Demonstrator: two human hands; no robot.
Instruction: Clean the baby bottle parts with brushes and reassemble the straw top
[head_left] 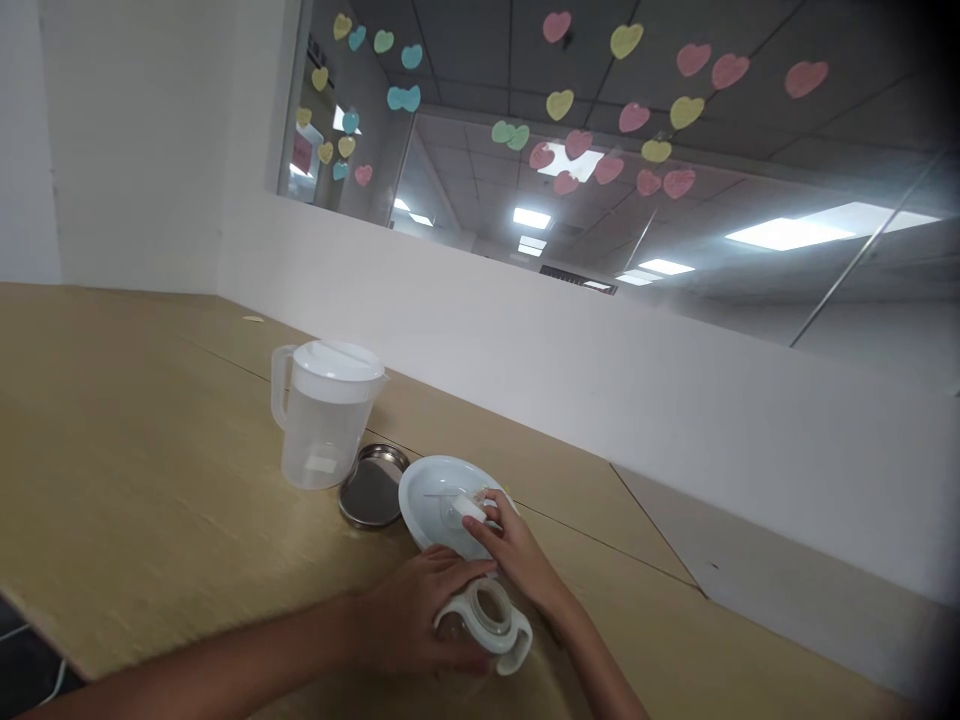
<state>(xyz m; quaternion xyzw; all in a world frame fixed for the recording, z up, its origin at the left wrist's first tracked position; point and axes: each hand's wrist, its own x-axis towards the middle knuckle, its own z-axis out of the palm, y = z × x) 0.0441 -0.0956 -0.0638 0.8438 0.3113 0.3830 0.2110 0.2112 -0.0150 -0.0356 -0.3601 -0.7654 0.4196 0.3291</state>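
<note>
Hands, 2 of them, work low over a light wood tabletop (150,470), both close to 1 shallow round white dish (431,480), which serves here as the landmark. The left hand (420,610) lies just below the dish, its fingers closed over 1 white plastic cup with 2 loop handles (484,625), held in a firm, narrow grip with the cup's round opening tilted up toward the camera. The right hand (517,550) reaches in from the right of the dish, and its fingertips (480,530) pinch 1 small white block (466,508) in a narrow grip, just above the dish's bowl. Under that block, inside the dish, sits 1 clear plastic piece (450,512), whose exact shape is hard to tell.

Just beyond the dish lies 1 round shallow steel tray (373,485), nearly touching its rim. Beyond that tray stands 1 clear plastic pitcher with a white lid and handle (326,415), upright, with 1 small pale label (321,463) too blurred to read. Far past the dish, a white partition wall (525,400) rises behind the tabletop, topped by a glass pane (720,250) bearing roughly 30 heart-shaped paper notes (634,117) in pink, yellow, teal and green, with no readable writing.
</note>
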